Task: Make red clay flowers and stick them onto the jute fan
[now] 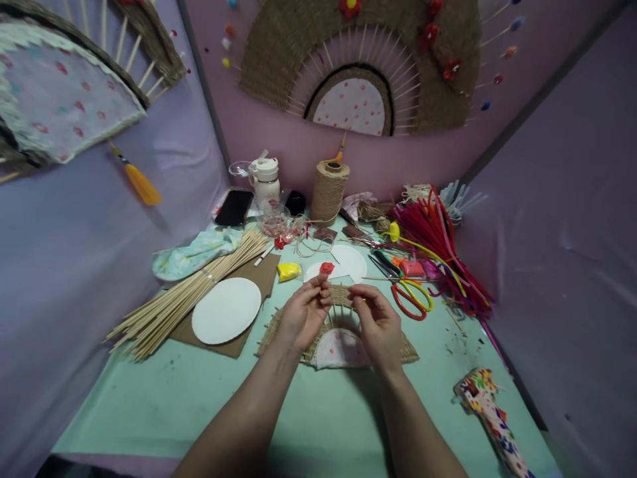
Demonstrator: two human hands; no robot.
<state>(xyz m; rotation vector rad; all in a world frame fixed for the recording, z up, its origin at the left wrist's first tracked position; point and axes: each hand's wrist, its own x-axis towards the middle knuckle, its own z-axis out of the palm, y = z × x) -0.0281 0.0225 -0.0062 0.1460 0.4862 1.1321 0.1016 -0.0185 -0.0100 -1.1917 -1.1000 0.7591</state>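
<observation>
My left hand (306,312) is raised over the table with its fingers pinched on a small red flower (327,267), which shows just above the fingertips. Close beside it on the right, my right hand (378,318) has thumb and fingers pressed together. A speck of yellow shows by those fingers, too small to name. Below both hands lies a woven twine fan (411,350) with thin stick ribs and a white, pink-spotted half-round centre (331,348). The hands hide part of the fan.
Left of the fan are a bundle of sticks (172,307), a white paper plate (226,311) and cardboard (229,348). Scissors (411,299), red pipe cleaners (432,232) and a patterned glue gun (497,425) lie right. A twine spool (329,192) and bottle (266,179) stand behind.
</observation>
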